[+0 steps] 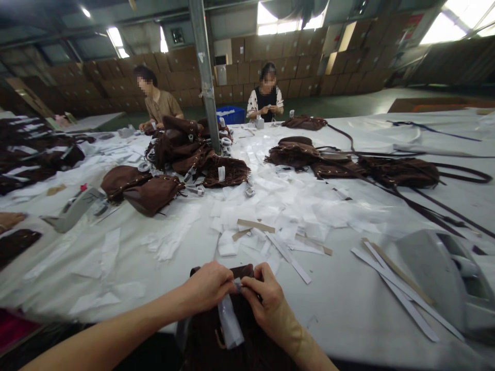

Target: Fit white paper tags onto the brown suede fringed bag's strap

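Observation:
A dark brown bag (204, 335) stands at the table's near edge, right in front of me. Down its front hangs a strip of white wrapping (231, 322). My left hand (212, 286) pinches the top end of this wrapping from the left. From the right, my right hand (266, 299) pinches the same end, with its fingertips almost meeting those of the left. Part of a metal fitting shows beside the strip, low on the bag. The fingers hide what lies under the wrapped end.
Brown bags (154, 193) lie heaped beyond, around a metal post (204, 72). More bags with long straps (398, 170) lie at right. Paper strips (402, 293) and a grey tape dispenser (444, 283) are near right; another dispenser (75, 208) is left. Two people work across the table.

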The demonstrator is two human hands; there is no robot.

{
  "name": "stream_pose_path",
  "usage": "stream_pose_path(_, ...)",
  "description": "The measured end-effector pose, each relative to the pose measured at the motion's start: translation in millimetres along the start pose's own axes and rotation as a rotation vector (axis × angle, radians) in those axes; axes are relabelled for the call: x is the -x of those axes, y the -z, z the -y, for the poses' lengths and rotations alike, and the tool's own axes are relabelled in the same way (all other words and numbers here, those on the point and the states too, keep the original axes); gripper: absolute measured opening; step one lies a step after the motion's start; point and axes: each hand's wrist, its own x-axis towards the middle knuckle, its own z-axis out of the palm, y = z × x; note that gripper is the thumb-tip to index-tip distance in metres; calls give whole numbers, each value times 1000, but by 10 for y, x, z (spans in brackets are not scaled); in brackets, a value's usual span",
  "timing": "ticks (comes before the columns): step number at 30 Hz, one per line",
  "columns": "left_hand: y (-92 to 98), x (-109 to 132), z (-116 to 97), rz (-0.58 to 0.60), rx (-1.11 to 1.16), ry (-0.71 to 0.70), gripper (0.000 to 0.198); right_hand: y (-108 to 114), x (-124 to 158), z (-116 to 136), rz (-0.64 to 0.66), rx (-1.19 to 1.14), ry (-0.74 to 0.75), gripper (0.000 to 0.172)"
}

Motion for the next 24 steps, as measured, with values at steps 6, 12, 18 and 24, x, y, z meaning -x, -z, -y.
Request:
stream_pose_path(6,-32,-143,44,-6,217,2,16,47,-8,-81,102,-102,-115,34)
stream_pose_path(12,23,-189,241,245,834,149,71,21,-126,-213,141,34,-143,30)
stream_pose_path(18,202,449,815,647,1010,151,60,94,-122,-361,105,91,-85,39)
stream_pose_path(24,700,1679,1348,505,796,349,35,65,-174,-541,58,156,-28,44)
